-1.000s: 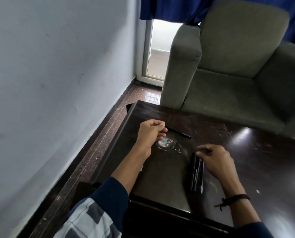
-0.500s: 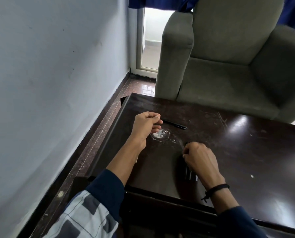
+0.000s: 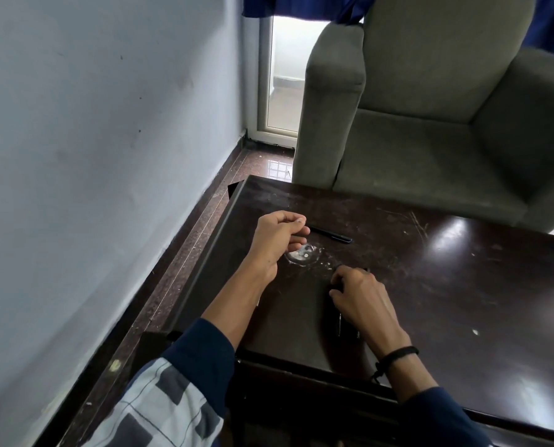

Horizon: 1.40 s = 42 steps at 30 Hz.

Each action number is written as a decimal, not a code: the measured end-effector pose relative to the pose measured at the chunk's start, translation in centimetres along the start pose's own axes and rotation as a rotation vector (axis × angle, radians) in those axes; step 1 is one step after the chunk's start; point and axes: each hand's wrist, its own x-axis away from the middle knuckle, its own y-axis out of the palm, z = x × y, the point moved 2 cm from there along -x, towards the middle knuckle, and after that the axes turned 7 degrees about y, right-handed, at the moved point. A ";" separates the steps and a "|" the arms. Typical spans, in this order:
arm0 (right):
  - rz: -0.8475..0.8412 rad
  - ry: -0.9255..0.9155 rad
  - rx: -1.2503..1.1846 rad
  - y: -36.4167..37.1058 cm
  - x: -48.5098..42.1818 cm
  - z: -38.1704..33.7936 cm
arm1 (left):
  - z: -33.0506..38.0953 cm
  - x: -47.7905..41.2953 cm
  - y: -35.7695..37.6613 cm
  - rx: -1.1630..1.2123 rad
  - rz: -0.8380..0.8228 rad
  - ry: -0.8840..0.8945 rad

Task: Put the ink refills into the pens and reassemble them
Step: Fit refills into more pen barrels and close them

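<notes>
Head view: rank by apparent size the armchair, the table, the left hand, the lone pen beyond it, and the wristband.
1. Table and armchair: both huge and cropped, not ranked apart.
2. Left hand.
3. Pen and wristband: similar length; the wristband is nearer the camera, so unsure.

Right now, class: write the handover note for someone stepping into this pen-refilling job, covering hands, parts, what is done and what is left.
Left hand: curled, thumb on forefinger; anything pinched is too small to see.
Right hand: fingers curled onto the dark pens lying near the table's front edge.
One black pen lies alone beyond the left hand.
Done: cannot tell.
Left: no refill in sight; check each pen, refill, close.
</notes>
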 end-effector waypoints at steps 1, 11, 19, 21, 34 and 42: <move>-0.007 0.005 -0.025 0.1 -0.1 0.0 | -0.1 0.0 0.0 -0.003 -0.008 -0.003; -0.142 0.245 -0.912 0.0 -0.8 -0.3 | -0.8 0.3 1.0 -0.122 -0.185 -0.120; -0.165 0.154 -1.098 -0.1 -0.3 -1.2 | -0.8 0.6 1.0 -0.093 -0.197 -0.162; -0.139 0.118 -1.064 0.0 -0.4 -1.2 | -0.8 0.8 1.3 -0.086 -0.225 -0.180; 0.104 -0.085 -0.518 -0.4 0.2 -1.5 | -1.0 0.8 1.9 -0.029 -0.187 -0.109; 0.115 -0.027 -0.430 0.2 0.6 -1.9 | -1.0 1.0 1.9 -0.047 -0.199 -0.086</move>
